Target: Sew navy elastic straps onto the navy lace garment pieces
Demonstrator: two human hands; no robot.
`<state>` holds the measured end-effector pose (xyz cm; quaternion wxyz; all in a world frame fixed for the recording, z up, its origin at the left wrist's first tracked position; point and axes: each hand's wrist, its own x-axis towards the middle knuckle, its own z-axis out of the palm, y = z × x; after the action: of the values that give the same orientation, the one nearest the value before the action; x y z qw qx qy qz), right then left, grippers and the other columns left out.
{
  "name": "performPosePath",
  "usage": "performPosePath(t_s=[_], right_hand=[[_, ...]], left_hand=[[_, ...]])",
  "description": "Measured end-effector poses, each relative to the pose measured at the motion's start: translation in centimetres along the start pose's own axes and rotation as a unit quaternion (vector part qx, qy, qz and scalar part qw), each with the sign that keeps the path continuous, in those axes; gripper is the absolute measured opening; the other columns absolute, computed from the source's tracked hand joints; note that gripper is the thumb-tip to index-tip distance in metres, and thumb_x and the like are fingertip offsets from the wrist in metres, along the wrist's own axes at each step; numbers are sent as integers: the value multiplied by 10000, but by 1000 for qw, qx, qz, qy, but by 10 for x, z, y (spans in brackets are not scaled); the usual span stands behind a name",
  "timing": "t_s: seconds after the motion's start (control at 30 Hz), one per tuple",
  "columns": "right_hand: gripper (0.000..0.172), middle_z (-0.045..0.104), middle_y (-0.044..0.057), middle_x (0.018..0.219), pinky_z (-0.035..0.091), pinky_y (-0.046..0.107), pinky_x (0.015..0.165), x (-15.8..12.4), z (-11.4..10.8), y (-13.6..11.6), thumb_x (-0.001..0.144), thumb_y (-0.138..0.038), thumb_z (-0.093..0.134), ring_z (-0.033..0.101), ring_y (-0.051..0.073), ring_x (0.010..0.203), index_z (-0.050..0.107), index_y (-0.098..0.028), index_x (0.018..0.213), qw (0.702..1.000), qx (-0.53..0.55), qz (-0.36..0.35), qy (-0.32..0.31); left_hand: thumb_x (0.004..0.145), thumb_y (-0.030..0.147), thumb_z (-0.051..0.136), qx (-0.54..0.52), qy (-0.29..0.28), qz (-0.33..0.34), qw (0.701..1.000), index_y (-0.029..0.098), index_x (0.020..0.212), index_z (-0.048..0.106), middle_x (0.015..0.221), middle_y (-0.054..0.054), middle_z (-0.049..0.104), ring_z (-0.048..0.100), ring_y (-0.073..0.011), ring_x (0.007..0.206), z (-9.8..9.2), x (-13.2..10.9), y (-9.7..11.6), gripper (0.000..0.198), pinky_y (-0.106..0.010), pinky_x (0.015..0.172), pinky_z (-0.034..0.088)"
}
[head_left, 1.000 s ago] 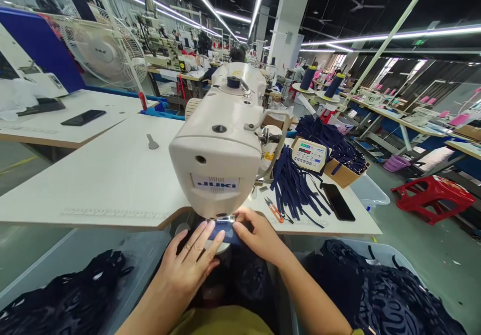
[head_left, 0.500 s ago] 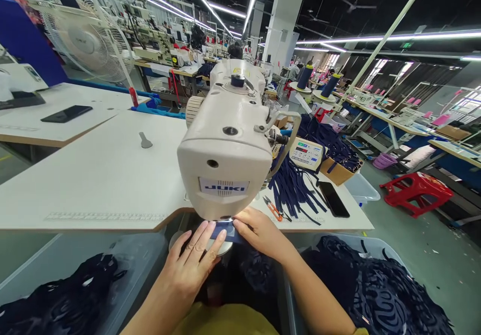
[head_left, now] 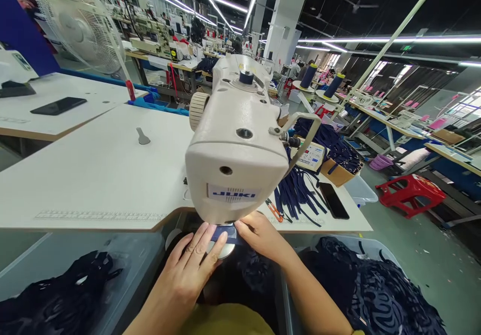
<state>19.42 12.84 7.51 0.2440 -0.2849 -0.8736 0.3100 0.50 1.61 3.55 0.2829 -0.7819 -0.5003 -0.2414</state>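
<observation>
Under the head of a white JUKI sewing machine (head_left: 236, 167) lies a small piece of navy fabric (head_left: 228, 233), its far part hidden by the machine. My left hand (head_left: 191, 265) rests palm down on the near left of the fabric, fingers stretched out and somewhat apart. At the right edge, my right hand (head_left: 260, 236) grips the fabric with the thumb on top; its other fingertips are partly hidden beside the machine head. Below the fabric a round pale machine arm end (head_left: 225, 251) shows. The needle is out of sight.
On the table (head_left: 124, 175) right of the machine lie orange thread snips (head_left: 274, 211), navy straps (head_left: 298, 192) and a phone (head_left: 333, 201). A grey metal piece (head_left: 143, 136) lies left. Bins of dark garments (head_left: 379, 285) flank my lap. A red stool (head_left: 411, 195) stands right.
The view has shifted slightly, so the machine head looks larger and a little further right. Both hands keep nearly the same places on the fabric.
</observation>
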Motion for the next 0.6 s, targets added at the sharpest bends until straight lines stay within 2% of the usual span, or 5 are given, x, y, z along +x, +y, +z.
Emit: performPosePath(t_s=[0.13, 0.3, 0.5, 0.6], right_hand=[[186, 510, -9, 779, 377, 257, 720, 0, 0, 0, 958, -215, 416, 498, 145, 780, 550, -216, 829, 1000, 0, 6, -5], [185, 543, -4, 819, 386, 258, 750, -1, 1, -1, 957, -212, 411, 515, 148, 816, 548, -218, 834, 1000, 5, 12, -7], [183, 557, -10, 816, 386, 256, 757, -1, 2, -2, 951, -187, 416, 521, 150, 827, 539, -220, 819, 1000, 8, 16, -7], [184, 574, -4, 850, 390, 252, 769, -1, 3, -2, 950, -186, 415, 528, 148, 845, 525, -214, 805, 1000, 19, 19, -5]], left_hand=[[878, 245, 576, -10, 2, -10, 1000, 181, 1301, 518, 1284, -127, 597, 563, -238, 1186, -2, -1, 2, 432, -401, 1077, 321], [890, 231, 552, -47, -4, -54, 997, 196, 1291, 529, 1307, -132, 579, 558, -247, 1192, 1, -3, 6, 403, -412, 1065, 332], [890, 250, 551, -19, 9, -19, 1000, 181, 1292, 529, 1288, -136, 592, 566, -241, 1181, 4, -4, 3, 409, -393, 1064, 326], [898, 234, 532, -26, 6, -35, 999, 181, 1295, 523, 1286, -132, 595, 555, -237, 1195, 3, -3, 5, 401, -393, 1067, 326]])
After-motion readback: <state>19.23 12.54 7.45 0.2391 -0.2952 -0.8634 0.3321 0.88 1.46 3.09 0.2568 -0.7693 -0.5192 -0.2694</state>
